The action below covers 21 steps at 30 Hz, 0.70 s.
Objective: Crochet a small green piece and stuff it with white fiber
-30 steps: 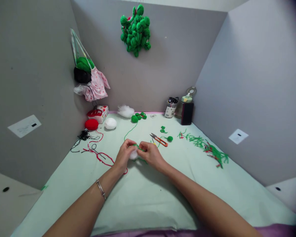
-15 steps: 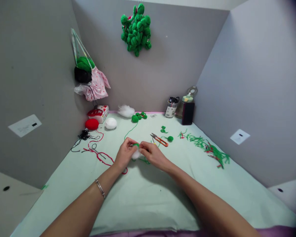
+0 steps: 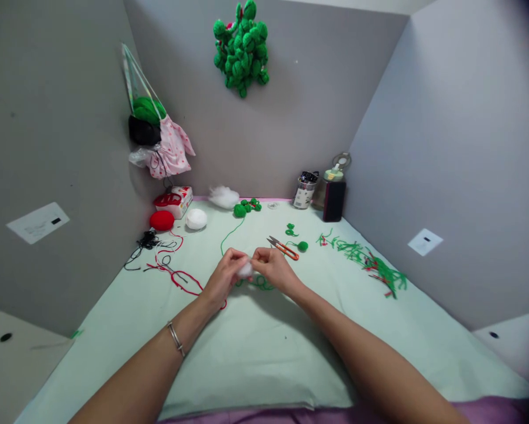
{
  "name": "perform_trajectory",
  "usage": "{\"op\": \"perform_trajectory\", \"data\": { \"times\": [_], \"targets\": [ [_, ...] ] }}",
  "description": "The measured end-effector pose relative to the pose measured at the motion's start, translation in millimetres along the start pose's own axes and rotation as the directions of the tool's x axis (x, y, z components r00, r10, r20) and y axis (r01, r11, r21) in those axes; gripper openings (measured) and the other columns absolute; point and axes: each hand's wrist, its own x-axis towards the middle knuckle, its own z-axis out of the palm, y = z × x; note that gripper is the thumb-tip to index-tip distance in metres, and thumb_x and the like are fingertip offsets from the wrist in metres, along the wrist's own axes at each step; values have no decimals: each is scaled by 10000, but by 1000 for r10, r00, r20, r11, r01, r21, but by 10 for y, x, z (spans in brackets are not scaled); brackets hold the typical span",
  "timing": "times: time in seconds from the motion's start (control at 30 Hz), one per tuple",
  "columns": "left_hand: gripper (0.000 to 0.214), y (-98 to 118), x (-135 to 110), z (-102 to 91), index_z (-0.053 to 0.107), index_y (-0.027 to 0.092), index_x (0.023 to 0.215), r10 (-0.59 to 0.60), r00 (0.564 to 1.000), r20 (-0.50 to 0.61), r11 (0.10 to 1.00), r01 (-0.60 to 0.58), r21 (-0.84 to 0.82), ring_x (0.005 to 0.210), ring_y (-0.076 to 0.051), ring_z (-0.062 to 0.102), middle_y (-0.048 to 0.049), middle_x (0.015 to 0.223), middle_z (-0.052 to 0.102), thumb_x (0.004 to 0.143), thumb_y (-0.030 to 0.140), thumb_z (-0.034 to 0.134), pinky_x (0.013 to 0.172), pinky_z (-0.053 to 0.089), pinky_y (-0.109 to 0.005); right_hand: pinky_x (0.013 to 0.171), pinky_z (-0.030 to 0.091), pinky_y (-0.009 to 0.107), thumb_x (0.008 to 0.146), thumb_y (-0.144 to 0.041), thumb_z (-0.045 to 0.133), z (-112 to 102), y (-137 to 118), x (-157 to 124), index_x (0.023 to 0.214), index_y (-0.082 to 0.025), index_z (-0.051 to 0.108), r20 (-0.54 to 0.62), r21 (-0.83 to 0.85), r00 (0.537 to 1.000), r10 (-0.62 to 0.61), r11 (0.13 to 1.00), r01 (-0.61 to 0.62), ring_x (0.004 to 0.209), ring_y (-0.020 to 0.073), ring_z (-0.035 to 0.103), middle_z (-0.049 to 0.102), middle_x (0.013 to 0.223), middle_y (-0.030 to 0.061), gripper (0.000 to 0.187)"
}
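Note:
My left hand [image 3: 227, 273] is closed on a small tuft of white stuffing [image 3: 245, 271] above the middle of the table. Close beside it, my right hand [image 3: 270, 266] has its fingertips pinched at the tuft's right edge. Whether a small green crocheted piece lies within the fingers is hidden. Loose green yarn [image 3: 262, 283] curls on the table just below the hands. Orange-handled thread snips [image 3: 285, 249] lie beyond my right hand, beside a small green crocheted ball [image 3: 302, 246].
Red yarn [image 3: 162, 221] and white yarn [image 3: 196, 219] balls sit at the back left, near more white stuffing [image 3: 224, 198]. Green yarn scraps [image 3: 356, 254] spread along the right. A pen cup [image 3: 304, 193] and dark phone-like slab [image 3: 334, 201] stand behind. Green crocheted pieces [image 3: 242, 53] hang above.
The green piece seen between my fingers is now out of sight, and the white tuft shows higher between both hands. The whole view has shifted slightly.

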Motion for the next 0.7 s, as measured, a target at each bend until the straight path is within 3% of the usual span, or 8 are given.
{"op": "perform_trajectory", "data": {
  "times": [0.13, 0.27, 0.5, 0.7],
  "targets": [
    [317, 2, 21, -36, 662, 166, 1269, 17, 1000, 21, 1000, -17, 10, 965, -223, 719, -92, 1208, 709, 1003, 336, 691, 814, 634, -411, 532, 293, 240, 840, -324, 546, -109, -92, -32, 687, -217, 508, 59, 35, 998, -20, 999, 18, 547, 115, 367, 422, 573, -65, 191],
    [329, -20, 74, -71, 657, 169, 1285, 17, 999, -30, 999, -16, 40, 984, -230, 718, -97, 1230, 704, 1003, 336, 690, 823, 634, -418, 551, 299, 247, 904, -306, 517, -83, -198, -141, 735, -219, 520, 100, 13, 993, -57, 998, 56, 568, 127, 381, 437, 596, -59, 189],
    [363, -62, 85, -76, 648, 175, 1318, -57, 990, -126, 998, 61, 35, 1054, -255, 711, -110, 1291, 689, 1005, 355, 685, 879, 625, -459, 656, 296, 265, 859, -146, 596, 97, -224, -249, 784, -221, 554, 87, -103, 991, -107, 988, 115, 612, 132, 414, 536, 644, -56, 114],
    [355, -9, 60, -54, 650, 172, 1306, -108, 993, -43, 993, 106, -48, 1013, -242, 717, -105, 1256, 699, 1010, 367, 677, 850, 629, -439, 623, 266, 271, 827, -174, 628, 52, -92, -110, 696, -217, 542, -6, -118, 999, -43, 992, 42, 572, 123, 379, 452, 556, -79, 163]
  ]
}}
